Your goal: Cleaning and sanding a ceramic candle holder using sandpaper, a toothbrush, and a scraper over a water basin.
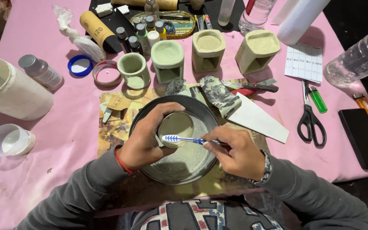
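- A small round greenish pot [175, 127] is gripped by the left hand [148, 138], fingers curled closed around its rim, above a dark metal basin [150, 111].
- A blue-and-white toothbrush [183, 139] is pinched shut in the right hand [237, 152], its bristled head laid against the pot's lower edge.
- Both forearms, in grey sleeves, are angled inward from the lower corners, meeting over the basin.
- Four similar moulded pieces [209, 50] are lined up behind on the pink tablecloth [56, 140]; black scissors [311, 121] are seen well to the right.
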